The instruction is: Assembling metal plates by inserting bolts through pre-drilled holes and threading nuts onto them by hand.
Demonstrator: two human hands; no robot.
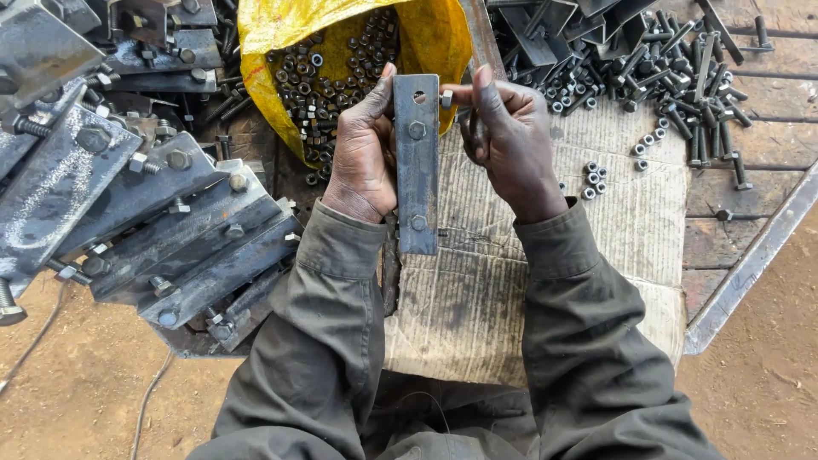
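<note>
So the left hand (pixel 362 145) is wrapped around the left edge of a flat grey steel bar with holes along it (pixel 417 162), holding it upright in the air over the near-left part of a worn sheet of corrugated cardboard (pixel 630 221). Fingers are curled behind it, thumb up along the side, so a firm closed grip. Two of the bar's holes already have small bolts (pixel 417 130) sitting in them, one near the middle and one down by the lower end, and the top hole is open.

The right hand (pixel 509 140) is up at the bar's top right edge, fingertips pinched on a small grey bolt or nut (pixel 446 99) right beside that open hole. Can't really tell which it is, it's tiny and half hidden.

Behind the bar there's a yellow plastic sack full of dark hex nuts (pixel 341 60), mouth open toward the person. Off the cardboard's left edge lies a stack of grey steel angle brackets with bolts fitted (pixel 162 213). Past the far right corner is a heap of loose dark bolts (pixel 682 94), and a few loose nuts (pixel 592 179) sit on the cardboard near the right wrist.
</note>
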